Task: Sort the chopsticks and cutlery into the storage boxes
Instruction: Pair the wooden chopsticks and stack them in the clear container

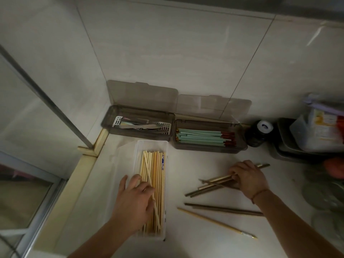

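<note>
White counter [204,164]: right of the clear box [151,146], my right hand [248,178] grips stiff, light dark chopsticks [214,185] mid-length; left hand [135,197] lies flat on the pale ones.

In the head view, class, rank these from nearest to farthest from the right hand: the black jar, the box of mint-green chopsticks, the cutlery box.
From the right hand:
1. Box of mint-green chopsticks, just beyond the hand, by the wall.
2. Black jar, back right; close to the first, a narrow call.
3. Cutlery box, far back left corner.

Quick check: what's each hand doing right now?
Left hand: open, fingers resting on the bamboo chopsticks.
Right hand: gripping the dark chopsticks.
</note>
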`<state>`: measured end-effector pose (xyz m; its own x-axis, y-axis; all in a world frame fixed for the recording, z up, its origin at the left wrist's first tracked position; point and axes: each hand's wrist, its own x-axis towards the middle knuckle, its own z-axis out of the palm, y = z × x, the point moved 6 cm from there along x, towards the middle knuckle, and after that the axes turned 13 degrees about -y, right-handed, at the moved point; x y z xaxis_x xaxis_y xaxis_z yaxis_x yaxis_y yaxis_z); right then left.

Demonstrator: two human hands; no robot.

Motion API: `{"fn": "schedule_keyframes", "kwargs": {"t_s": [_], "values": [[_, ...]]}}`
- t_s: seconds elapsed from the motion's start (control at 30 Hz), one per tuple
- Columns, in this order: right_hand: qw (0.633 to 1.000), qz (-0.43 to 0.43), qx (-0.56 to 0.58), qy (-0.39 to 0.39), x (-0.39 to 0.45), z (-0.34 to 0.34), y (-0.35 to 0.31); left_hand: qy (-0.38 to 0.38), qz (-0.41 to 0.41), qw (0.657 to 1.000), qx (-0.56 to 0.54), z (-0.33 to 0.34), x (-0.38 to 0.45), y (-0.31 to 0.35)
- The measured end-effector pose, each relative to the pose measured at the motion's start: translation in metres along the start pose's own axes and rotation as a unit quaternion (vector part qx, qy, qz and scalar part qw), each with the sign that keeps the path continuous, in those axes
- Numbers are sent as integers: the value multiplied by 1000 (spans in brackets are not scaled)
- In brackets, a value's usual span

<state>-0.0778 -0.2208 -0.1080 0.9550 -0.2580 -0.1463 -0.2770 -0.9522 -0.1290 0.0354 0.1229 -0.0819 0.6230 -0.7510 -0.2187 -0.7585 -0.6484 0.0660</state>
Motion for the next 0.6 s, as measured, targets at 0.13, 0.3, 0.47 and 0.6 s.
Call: {"fn": "schedule_keyframes", "kwargs": {"t_s": [0.13, 0.3, 0.47, 0.6], "values": [[999, -29, -38, 16, -2, -6, 0, -11, 4, 1000, 7, 1, -1, 1], [993, -5, -8, 115, -10, -39, -8, -35, 4, 999, 9, 1, 0, 2], [928, -25, 298, 221, -24, -88, -105, -14, -3, 1000, -1, -2, 0, 1], [903, -98, 395, 141, -12, -80, -203, 5, 1, 999, -35, -3, -2, 0]]}}
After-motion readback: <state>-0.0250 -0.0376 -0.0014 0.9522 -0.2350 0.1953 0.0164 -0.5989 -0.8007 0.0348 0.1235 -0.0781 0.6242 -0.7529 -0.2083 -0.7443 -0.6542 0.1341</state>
